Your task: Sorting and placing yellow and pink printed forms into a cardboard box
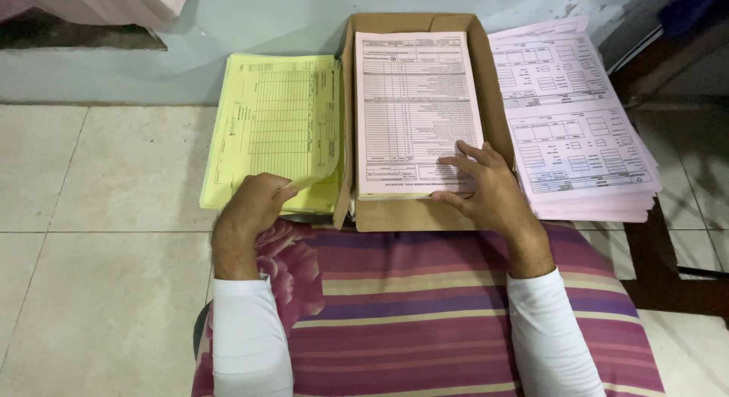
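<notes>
You sit at a striped cushion [456, 321] on a tiled floor [99, 275]. Ahead of it an open cardboard box [497, 101] holds a stack of pale pink forms [414, 101]. Left of the box lies a yellow stack [266, 124]; right of it sits a pink-and-white pile [569, 116]. Your right hand [486, 184] rests flat, fingers spread, on the near right corner of the boxed forms, gripping nothing. Your left hand [254, 203] pinches the near right corner of the top yellow sheet [323, 165], curled up off its stack.
</notes>
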